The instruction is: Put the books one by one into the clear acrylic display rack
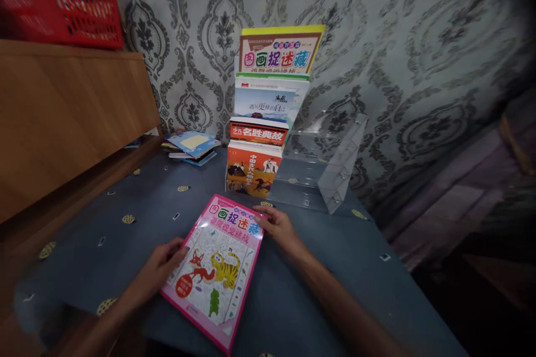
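A pink picture book with a fox and a yellow striped cat on its cover lies in front of me, slightly turned. My left hand grips its left edge, thumb on the cover and the other fingers partly hidden. At its upper right corner my right hand is closed on the edge, thumb on the cover. Just beyond, a clear tiered rack holds books in its left part: an orange book in front, a red one, a pale blue-white one, and a yellow-edged one at the back.
A stack of books lies at the back left on the dark blue cloth. To the left stands a wooden cabinet with a red basket on top. Patterned wallpaper is behind; a pale curtain hangs right.
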Demonstrator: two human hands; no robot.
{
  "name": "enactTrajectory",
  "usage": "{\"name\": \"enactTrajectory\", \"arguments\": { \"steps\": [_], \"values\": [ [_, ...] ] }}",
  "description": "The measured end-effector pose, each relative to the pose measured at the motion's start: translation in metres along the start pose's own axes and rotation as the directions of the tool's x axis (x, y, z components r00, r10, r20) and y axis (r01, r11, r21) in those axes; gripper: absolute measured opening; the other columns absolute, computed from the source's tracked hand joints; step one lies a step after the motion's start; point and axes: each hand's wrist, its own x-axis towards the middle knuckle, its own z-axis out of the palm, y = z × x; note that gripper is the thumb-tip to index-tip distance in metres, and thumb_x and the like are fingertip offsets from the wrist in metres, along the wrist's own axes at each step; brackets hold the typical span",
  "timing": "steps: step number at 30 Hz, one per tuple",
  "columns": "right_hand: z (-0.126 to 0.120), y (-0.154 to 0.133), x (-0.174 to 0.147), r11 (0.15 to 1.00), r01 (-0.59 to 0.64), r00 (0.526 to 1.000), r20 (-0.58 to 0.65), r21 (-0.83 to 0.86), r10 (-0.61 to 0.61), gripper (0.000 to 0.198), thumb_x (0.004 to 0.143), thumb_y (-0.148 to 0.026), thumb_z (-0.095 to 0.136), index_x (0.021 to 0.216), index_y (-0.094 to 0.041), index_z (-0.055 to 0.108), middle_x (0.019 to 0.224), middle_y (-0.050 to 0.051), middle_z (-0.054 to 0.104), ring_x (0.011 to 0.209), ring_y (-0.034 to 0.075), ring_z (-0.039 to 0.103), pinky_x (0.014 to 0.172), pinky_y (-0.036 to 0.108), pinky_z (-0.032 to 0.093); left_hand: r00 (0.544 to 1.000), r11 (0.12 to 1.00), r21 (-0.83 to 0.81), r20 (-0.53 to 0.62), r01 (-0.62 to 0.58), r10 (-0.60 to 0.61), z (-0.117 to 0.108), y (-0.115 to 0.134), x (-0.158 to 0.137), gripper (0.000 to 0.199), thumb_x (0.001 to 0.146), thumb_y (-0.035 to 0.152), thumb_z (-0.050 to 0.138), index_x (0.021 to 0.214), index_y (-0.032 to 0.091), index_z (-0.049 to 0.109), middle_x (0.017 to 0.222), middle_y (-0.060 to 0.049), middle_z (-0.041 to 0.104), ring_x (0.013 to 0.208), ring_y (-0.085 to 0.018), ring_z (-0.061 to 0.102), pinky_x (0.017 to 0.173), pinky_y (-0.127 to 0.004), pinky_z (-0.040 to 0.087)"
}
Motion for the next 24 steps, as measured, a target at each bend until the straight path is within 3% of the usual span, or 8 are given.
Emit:
{"name": "enactTrajectory", "arguments": {
  "steps": [1,3,6,10,14,16,19,24],
  "values": [
    [-0.001,0.006,0.007,0.99,0.04,0.999,0.002,-0.135,-0.04,0.044,0.074,-0.054,0.074,0.102,-0.019,0.074,0.083,0.006,0.077,0.072,0.023,0.071,0.066,0.036,0.057,0.996,0.978,0.192,-0.023,-0.085,0.092,-0.001,-0.003,0.001,0.04,0.082,0.058,0.067,0.084,0.019,0.068,0.073,-0.004,0.072,0.067,-0.022,0.069,0.062,-0.031,0.055],
    [-0.001,0.014,0.018,0.935,0.09,0.995,-0.007,-0.343,-0.099,0.034,0.079,-0.044,0.067,0.101,-0.019,0.074,0.082,0.006,0.076,0.071,0.024,0.069,0.067,0.038,0.057,0.957,0.838,0.508,-0.078,-0.202,0.278,-0.004,-0.008,0.003,0.035,0.089,0.051,0.055,0.087,0.021,0.07,0.082,-0.005,0.074,0.078,-0.025,0.07,0.071,-0.035,0.056],
    [0.001,0.017,0.023,0.874,0.11,0.988,-0.042,-0.473,-0.147,0.026,0.08,-0.029,0.062,0.101,-0.02,0.075,0.085,0.007,0.075,0.076,0.024,0.068,0.078,0.042,0.055,0.884,0.645,0.714,-0.079,-0.272,0.461,-0.005,-0.011,0.01,0.031,0.095,0.04,0.045,0.099,0.023,0.07,0.098,-0.007,0.075,0.093,-0.027,0.07,0.087,-0.042,0.055],
    [0.012,0.01,0.012,0.751,0.16,0.97,-0.039,-0.641,-0.24,0.023,0.085,-0.02,0.057,0.098,-0.019,0.076,0.106,0.014,0.073,0.105,0.031,0.064,0.099,0.051,0.047,0.835,0.532,0.75,0.049,-0.393,0.548,0.005,-0.013,0.031,0.027,0.099,0.03,0.043,0.114,0.022,0.065,0.116,-0.009,0.072,0.11,-0.024,0.067,0.099,-0.043,0.053],
    [0.049,0.005,0.001,0.541,0.352,0.922,0.184,-0.764,-0.34,0.027,0.097,-0.023,0.05,0.109,-0.018,0.074,0.122,0.016,0.07,0.118,0.03,0.061,0.105,0.05,0.047,0.855,0.424,0.834,0.104,-0.353,0.508,0.019,-0.022,0.056,0.032,0.097,0.015,0.041,0.119,0.02,0.063,0.128,-0.011,0.068,0.119,-0.026,0.063,0.103,-0.047,0.051],
    [0.075,0.004,0.001,0.556,0.48,0.876,0.335,-0.678,-0.347,0.035,0.102,-0.031,0.045,0.127,-0.019,0.067,0.136,0.014,0.065,0.13,0.026,0.056,0.112,0.047,0.044,0.858,0.371,0.876,0.089,-0.309,0.506,0.024,-0.03,0.063,0.037,0.095,0.009,0.038,0.12,0.019,0.062,0.128,-0.013,0.067,0.119,-0.026,0.063,0.102,-0.049,0.05],
    [0.11,0.002,0.008,0.605,0.529,0.841,0.466,-0.595,-0.276,0.047,0.107,-0.04,0.033,0.138,-0.016,0.059,0.146,0.015,0.059,0.142,0.025,0.047,0.119,0.048,0.037,0.822,0.333,0.886,0.09,-0.324,0.562,0.025,-0.042,0.065,0.037,0.092,0.005,0.04,0.12,0.017,0.063,0.12,-0.013,0.07,0.114,-0.025,0.065,0.102,-0.046,0.05],
    [0.13,-0.004,0.025,0.614,0.506,0.844,0.494,-0.606,-0.207,0.059,0.106,-0.051,0.032,0.142,-0.01,0.056,0.149,0.017,0.055,0.148,0.027,0.039,0.124,0.048,0.028,0.833,0.266,0.904,0.152,-0.334,0.532,0.021,-0.042,0.059,0.031,0.093,0.006,0.044,0.109,0.016,0.068,0.109,-0.012,0.073,0.106,-0.026,0.068,0.098,-0.043,0.053]
  ]
}}
